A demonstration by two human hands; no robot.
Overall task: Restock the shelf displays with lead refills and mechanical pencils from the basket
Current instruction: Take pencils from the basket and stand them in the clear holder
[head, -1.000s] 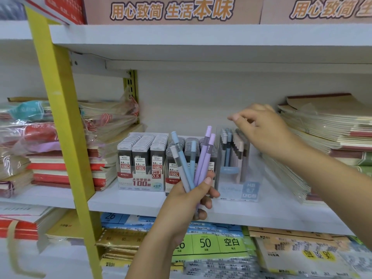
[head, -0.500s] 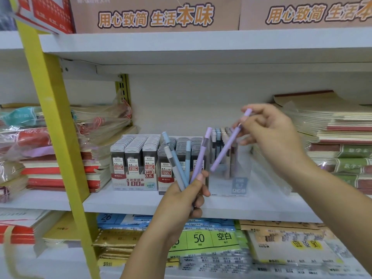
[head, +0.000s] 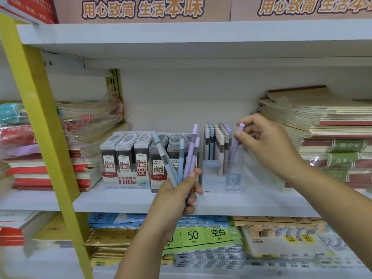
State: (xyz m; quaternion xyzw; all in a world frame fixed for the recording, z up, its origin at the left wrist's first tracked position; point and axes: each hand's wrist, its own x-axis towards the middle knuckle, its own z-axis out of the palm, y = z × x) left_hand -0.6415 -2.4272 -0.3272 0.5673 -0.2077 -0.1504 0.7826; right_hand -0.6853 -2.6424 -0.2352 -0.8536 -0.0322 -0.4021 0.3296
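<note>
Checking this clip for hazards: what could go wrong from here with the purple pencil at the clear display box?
1. The right hand pinches the purple pencil tilted into the well-filled clear display box; it may jam on neighbours or nudge the box.
2. The left hand grips its fanned pencils by their lower ends only, in front of the lead refill packs; one could slip out.

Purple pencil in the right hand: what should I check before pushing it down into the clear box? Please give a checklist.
1. Right hand pinches the purple pencil near its top: ok.
2. Pencil's lower end inside the clear box: ok.
3. Pencil upright: not ok, tilted.
4. Free slot beneath its tip: cannot tell.
5. Left hand grips the spare pencils: ok.
</note>
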